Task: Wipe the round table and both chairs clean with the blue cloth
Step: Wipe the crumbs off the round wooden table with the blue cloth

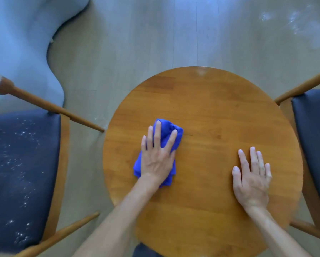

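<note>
The left grip lies flat on the blue cloth, fingers straight and spread, palm pressing the bunched cloth down onto the round bench. Nothing is curled round the cloth; it is simply pinned under the open palm and fingers. The cloth sticks out ahead of the fingertips and between them, and a fold of it shows on the outer side of the wrist and just beneath the heel of the palm. It sits on the left half of the bench top, not far from the rim.

The right grip rests flat on the bare wood, well apart from the cloth and off to the cloth's right, fingers straight and slightly fanned, holding nothing. It lies nearer the person than the left grip does, close to the right-hand rim of the bench.

Beyond the left grip, past the bench rim, stands the left chair: its dark seat is speckled with white crumbs or dust, and its wooden arm points in toward the bench, its tip just beside the rim. Beyond the right grip, the right chair shows a dark seat in a wooden frame, close against the bench rim.

A pale smudge sits on the bench top at its far edge, well ahead of both grips. Further out, white specks lie scattered on the wood floor.
</note>
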